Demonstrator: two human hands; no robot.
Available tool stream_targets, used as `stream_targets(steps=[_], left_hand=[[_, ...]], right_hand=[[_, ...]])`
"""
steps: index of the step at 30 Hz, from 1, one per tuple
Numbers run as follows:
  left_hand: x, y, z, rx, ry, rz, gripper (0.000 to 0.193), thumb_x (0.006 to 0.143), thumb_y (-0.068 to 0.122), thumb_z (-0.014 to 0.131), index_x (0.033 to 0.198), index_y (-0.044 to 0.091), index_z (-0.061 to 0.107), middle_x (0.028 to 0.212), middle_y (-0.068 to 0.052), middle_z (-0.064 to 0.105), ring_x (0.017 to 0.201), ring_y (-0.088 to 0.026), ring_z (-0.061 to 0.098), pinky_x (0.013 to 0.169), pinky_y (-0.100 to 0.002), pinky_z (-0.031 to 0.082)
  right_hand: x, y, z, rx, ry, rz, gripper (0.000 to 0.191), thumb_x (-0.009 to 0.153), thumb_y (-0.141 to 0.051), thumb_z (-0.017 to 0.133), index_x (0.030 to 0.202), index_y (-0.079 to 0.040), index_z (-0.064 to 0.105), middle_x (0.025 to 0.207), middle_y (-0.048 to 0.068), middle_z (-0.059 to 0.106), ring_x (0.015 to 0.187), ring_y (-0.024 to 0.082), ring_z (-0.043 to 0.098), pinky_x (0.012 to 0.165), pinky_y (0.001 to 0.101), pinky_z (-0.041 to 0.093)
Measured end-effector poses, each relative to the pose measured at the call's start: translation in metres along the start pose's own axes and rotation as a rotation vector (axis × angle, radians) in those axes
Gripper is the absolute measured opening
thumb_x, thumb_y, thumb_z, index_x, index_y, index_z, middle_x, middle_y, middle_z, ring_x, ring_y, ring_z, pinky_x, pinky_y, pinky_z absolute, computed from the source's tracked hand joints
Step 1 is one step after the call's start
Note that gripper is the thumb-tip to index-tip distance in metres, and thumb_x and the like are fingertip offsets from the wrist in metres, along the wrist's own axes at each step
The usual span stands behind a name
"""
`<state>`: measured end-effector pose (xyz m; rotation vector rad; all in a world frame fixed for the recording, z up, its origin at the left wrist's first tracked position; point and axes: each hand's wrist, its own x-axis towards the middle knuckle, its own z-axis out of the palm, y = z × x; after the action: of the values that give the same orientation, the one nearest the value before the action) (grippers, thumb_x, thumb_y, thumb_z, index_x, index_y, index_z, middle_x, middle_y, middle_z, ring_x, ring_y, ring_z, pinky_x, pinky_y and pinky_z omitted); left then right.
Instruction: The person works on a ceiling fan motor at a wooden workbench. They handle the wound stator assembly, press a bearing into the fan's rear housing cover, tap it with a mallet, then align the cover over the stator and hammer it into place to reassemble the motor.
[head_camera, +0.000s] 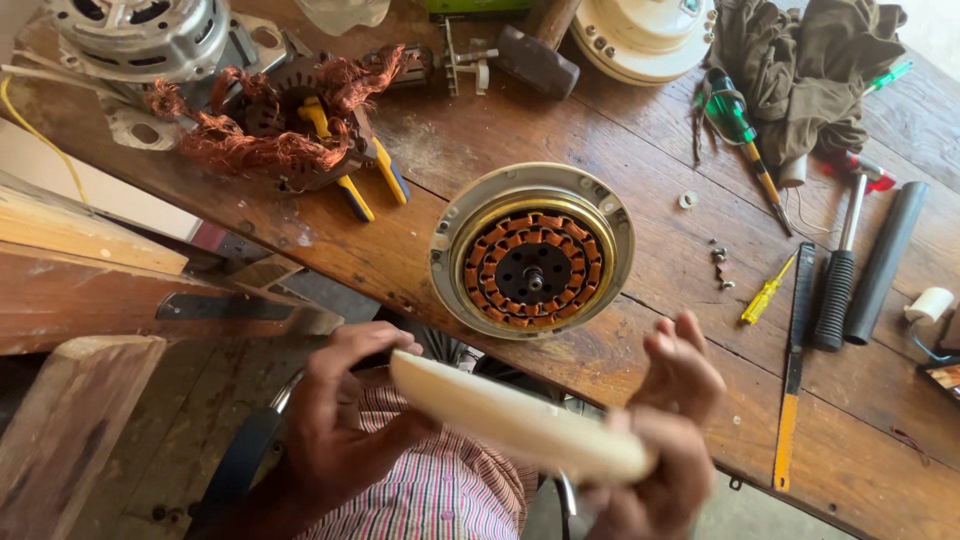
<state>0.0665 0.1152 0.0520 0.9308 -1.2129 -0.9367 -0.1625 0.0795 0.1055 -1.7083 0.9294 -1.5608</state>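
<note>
Head view, looking down over a worn wooden workbench (640, 380). You hold a cream-coloured round cover plate (520, 420) edge-on between your 2 hands, just in front of the bench edge and above your striped shirt. Your left hand (345, 420) wraps its fingers around the near-left rim; your right hand (670, 430) clasps the far-right rim, thumb side up. Both hands are closed on the plate.

The plate reads as a rigid, thin shell, probably light for its width, and its smooth painted face may be slippery; judge it stiff but liable to dent or chip if dropped. A hold at 2 opposite points on the rim, as shown, looks the soundest purchase.

On the bench just beyond the plate lies an open fan motor (532, 250), its ring of copper windings facing up inside a pale metal housing. To the left sits a stripped stator with loose copper wire (270, 125) and yellow-handled pliers (385, 170). To the right lie a small yellow screwdriver (767, 290), a hammer with a black ribbed grip (838, 270), a green-handled screwdriver (735, 120), and a bundled brown cloth (800, 70).
</note>
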Motion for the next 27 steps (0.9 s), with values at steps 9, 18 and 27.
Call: stream_targets(steps=[9,18,27], left_hand=[[0.049,0.005,0.014,0.476,0.013,-0.075,0.066,0.086,0.027,0.081,0.137,-0.006,0.054,0.119,-0.019,0.066,0.108,-0.028,0.070,0.085,-0.037,0.061],[0.071,-0.009,0.016,0.619,0.011,-0.053,0.073,0.086,0.037,0.083,0.137,-0.006,0.054,0.117,-0.020,0.065,0.106,-0.029,0.070,0.086,-0.038,0.060],[0.073,-0.016,0.015,0.714,0.069,0.000,0.075,0.080,0.040,0.085,0.136,-0.002,0.056,0.125,-0.020,0.059,0.107,-0.031,0.067,0.088,-0.040,0.059]], right_hand=[[0.048,0.058,-0.020,-0.039,-0.027,0.364,0.051,0.095,-0.034,0.070,0.129,0.004,0.065,0.165,0.023,0.040,0.156,0.032,0.039,0.124,0.0472,0.032],[0.073,0.092,-0.009,0.117,0.074,0.434,0.047,0.092,-0.021,0.075,0.131,0.003,0.064,0.162,0.018,0.044,0.146,0.030,0.046,0.120,0.0411,0.038],[0.066,0.101,-0.003,0.079,0.157,0.291,0.043,0.093,-0.014,0.077,0.130,0.003,0.063,0.156,0.021,0.050,0.151,0.031,0.046,0.127,0.0440,0.034]])
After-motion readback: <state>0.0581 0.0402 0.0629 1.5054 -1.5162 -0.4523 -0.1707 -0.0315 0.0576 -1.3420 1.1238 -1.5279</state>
